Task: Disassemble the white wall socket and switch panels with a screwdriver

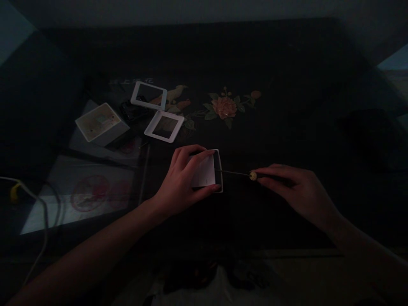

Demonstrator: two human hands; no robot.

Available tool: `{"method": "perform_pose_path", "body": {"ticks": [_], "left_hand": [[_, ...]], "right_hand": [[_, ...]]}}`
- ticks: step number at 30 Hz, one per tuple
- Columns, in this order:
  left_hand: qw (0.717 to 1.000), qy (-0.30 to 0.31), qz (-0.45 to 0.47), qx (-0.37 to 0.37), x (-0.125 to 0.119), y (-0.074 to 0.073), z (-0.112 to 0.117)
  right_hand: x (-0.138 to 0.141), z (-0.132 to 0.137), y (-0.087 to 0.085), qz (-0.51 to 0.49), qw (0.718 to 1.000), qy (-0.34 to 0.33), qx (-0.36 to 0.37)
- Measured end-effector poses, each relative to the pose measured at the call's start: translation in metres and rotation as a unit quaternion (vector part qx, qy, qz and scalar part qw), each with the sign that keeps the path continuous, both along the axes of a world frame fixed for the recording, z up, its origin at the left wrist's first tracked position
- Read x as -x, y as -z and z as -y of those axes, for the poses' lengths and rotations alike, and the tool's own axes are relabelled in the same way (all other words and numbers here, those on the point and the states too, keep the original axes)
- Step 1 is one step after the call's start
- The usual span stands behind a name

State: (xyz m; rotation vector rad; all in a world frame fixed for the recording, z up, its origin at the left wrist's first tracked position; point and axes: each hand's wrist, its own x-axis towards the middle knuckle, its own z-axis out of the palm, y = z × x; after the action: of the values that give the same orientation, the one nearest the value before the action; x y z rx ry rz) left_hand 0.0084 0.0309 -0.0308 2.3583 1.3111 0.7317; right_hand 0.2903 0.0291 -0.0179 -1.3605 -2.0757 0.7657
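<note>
The scene is very dim. My left hand (183,178) grips a white square switch plate (207,172) lying on the dark table, fingers curled over its top and bottom edges. My right hand (295,187) is closed around a screwdriver (251,175) with a dark handle and pale collar. Its thin shaft points left, and the tip meets the plate's right edge.
Two white square frames (148,95) (164,126) lie at the back left, next to a small white box (101,123) and a dark part. The table top (287,127) bears a painted flower (225,106). A cable with a yellow piece (14,191) runs at far left.
</note>
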Motion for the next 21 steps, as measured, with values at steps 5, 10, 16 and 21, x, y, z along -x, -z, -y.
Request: {"method": "perform_pose_path", "body": {"ticks": [5,10,16,21], "left_hand": [[1.0,0.004,-0.006,0.011,-0.002,-0.002,0.0],[1.0,0.0,-0.014,0.016,-0.002,0.0,0.0],[0.999,0.009,-0.023,0.022,0.001,0.002,0.0],[0.999,0.008,-0.01,0.05,0.001,0.0,0.001]], "right_hand": [[-0.007,-0.007,-0.018,0.142,0.941,-0.089,-0.295],[-0.01,-0.019,-0.029,0.202,0.867,-0.144,-0.433],[-0.014,-0.021,-0.014,0.197,0.883,-0.137,-0.404],[-0.013,-0.015,-0.004,0.099,0.965,-0.11,-0.215]]}}
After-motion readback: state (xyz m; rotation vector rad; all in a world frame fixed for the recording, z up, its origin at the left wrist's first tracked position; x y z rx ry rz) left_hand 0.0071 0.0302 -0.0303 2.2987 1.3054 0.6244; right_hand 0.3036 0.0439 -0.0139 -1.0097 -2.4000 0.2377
